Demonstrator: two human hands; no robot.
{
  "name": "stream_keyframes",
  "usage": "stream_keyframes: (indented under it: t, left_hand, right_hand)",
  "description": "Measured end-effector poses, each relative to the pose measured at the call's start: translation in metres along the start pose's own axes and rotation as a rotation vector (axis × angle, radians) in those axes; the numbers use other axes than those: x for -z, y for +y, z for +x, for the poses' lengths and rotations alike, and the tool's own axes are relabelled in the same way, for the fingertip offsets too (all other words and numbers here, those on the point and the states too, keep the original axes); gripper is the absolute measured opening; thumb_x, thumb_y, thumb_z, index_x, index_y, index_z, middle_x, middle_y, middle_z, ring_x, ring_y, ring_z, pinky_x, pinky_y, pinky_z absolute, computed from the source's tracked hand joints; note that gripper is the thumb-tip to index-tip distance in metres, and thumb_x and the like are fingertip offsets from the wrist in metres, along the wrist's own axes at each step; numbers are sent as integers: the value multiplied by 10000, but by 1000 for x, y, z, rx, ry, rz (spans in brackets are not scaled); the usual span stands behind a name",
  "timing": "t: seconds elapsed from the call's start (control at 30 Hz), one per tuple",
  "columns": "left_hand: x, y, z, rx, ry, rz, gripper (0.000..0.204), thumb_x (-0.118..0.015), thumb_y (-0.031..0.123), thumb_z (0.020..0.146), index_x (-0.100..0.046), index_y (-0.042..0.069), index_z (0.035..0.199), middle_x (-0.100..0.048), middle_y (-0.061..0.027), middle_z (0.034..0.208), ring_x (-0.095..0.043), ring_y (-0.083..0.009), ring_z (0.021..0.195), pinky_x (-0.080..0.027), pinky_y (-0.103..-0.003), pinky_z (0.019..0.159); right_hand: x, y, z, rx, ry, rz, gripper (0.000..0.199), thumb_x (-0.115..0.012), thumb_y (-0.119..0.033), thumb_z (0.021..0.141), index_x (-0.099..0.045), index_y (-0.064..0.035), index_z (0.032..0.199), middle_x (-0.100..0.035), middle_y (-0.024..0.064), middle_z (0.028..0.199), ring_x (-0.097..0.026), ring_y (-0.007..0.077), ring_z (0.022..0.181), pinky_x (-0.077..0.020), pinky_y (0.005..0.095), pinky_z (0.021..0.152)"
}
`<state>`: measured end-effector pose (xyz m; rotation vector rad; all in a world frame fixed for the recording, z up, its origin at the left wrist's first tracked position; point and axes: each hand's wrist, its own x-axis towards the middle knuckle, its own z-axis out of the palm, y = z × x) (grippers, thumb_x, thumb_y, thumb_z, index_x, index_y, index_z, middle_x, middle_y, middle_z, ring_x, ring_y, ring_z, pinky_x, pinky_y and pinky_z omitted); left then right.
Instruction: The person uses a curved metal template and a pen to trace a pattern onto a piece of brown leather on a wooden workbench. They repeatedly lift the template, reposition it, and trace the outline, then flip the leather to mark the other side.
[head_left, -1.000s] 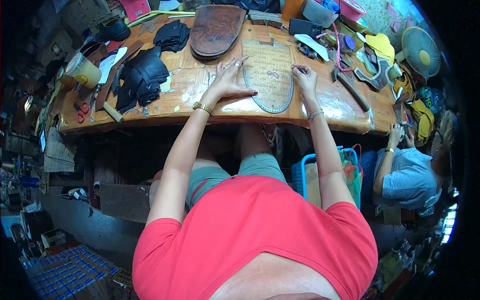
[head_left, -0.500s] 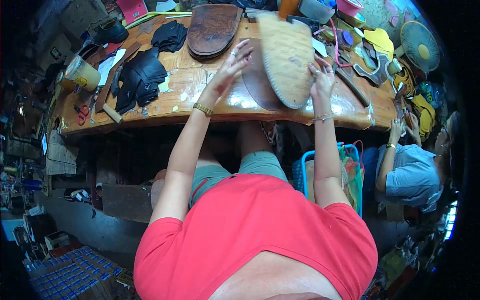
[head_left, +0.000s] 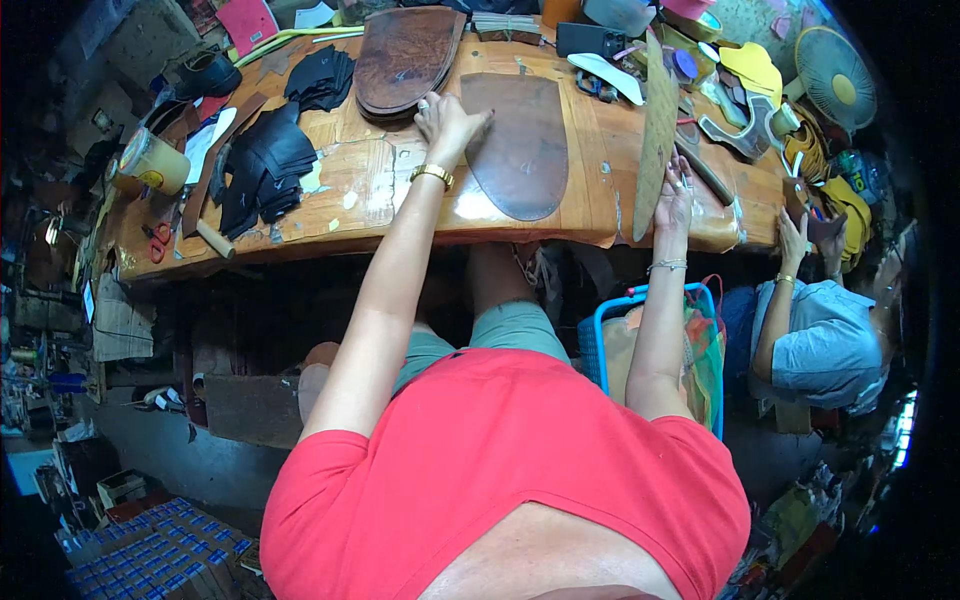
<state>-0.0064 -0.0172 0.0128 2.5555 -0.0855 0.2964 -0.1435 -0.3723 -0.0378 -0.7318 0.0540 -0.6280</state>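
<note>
- Desk [head_left: 360, 200]: long wooden slab, glossy and worn, running across the upper part of the view; its near edge faces the seated person in a red shirt.
- Brown leather piece [head_left: 520, 140]: flat, tongue-shaped, dark brown; lies on the desk at centre, rounded end toward the near edge.
- Stack of brown leather pieces [head_left: 405, 55]: same shape, lying at the far side of the desk, just left of the flat piece.
- Tan board [head_left: 655, 140]: thin, light-coloured panel standing on edge, seen nearly side-on; lower end at the near edge of the desk, right of the brown leather piece.
- Black leather cuttings [head_left: 262, 165]: loose heap on the left part of the desk, with a second small heap [head_left: 320, 75] farther back.
- Co-worker [head_left: 825, 335]: person in a pale blue shirt seated at the right, one hand raised to the desk end.
- Blue basket [head_left: 650, 340]: blue-rimmed, on the floor beside the right forearm.
- Fan [head_left: 835, 85]: small round one, far right corner.
- Left hand [head_left: 448, 118]: palm down, fingers spread flat; grip apart, pressing on the upper left edge of the brown leather piece. Gold bracelet at the wrist.
- Right hand [head_left: 675, 195]: grip closed around the lower edge of the tan board, holding it upright.
- Tin can [head_left: 152, 160]: yellowish, on its side at the left end.
- Red-handled scissors [head_left: 158, 240]: near the left front edge.
</note>
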Motion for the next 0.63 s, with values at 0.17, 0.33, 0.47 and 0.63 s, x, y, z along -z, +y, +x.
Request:
stream_keyframes:
  t: [0.17,0.33,0.47,0.63]
  left_hand:
    - [-5,13,-5,91,57,29,687,-813,387,572,-612,-42,1070,-505,-189,1196,-425,-340,1199,-336,-454,1004]
    - [-12,13,0,69,87,-44,722,-794,297,582,-485,-28,1148,-532,-185,1139,-491,-331,1124,-340,-457,989]
    - [-28,3,10,-107,165,-440,624,-768,168,629,-410,24,1120,-578,-169,1038,-570,-299,995,-438,-422,892]
    - [-5,13,16,-229,9,-1206,499,-667,10,675,-389,42,1088,-541,-176,1006,-561,-304,946,-442,-434,897]
  right_hand:
    - [-7,0,-4,31,9,-47,324,-590,121,810,-552,-24,1097,-576,138,1214,-544,226,1148,-453,343,1006]
    - [-9,1,-6,54,1,-107,335,-609,120,796,-555,-11,1100,-596,101,1093,-573,189,1050,-481,298,951]
    - [-10,4,-4,74,-27,-185,330,-619,119,789,-563,-2,1091,-595,89,1055,-587,177,998,-499,277,909]
    - [-7,8,-6,114,-48,-271,322,-633,95,797,-567,1,1099,-595,90,1062,-595,188,979,-505,284,895]
